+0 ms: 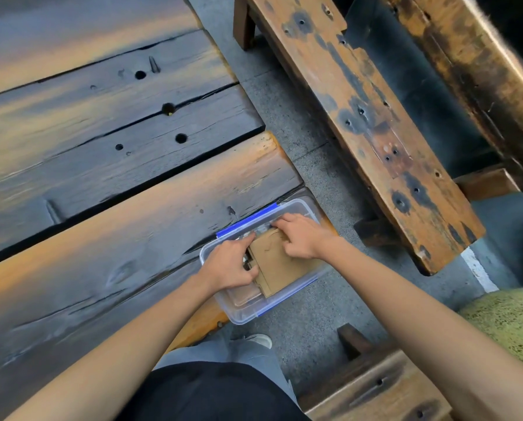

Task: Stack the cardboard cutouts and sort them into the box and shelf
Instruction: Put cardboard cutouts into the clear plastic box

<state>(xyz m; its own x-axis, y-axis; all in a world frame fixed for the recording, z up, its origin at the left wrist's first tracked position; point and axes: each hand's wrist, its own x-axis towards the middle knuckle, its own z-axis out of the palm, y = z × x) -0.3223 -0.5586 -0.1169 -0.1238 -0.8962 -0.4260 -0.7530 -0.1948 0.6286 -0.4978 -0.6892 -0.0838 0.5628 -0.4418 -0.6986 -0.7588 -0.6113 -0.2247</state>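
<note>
Cardboard cutouts (276,262), 1 stack, 1 clear box (242,314), 2 hands pressing

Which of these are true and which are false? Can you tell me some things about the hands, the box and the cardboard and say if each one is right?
1. Both hands are inside the clear plastic box. True: the left hand and the right hand both reach into it.
2. The box sits in the middle of the wooden table. False: it sits at the table's corner, partly hanging over the edge.
3. Brown cardboard cutouts are in the box. True.
4. The box has red clips. False: its clips are blue.
5. A wooden bench stands beside the table. True.
6. The lid is on the box. False: the box is open on top.
</note>
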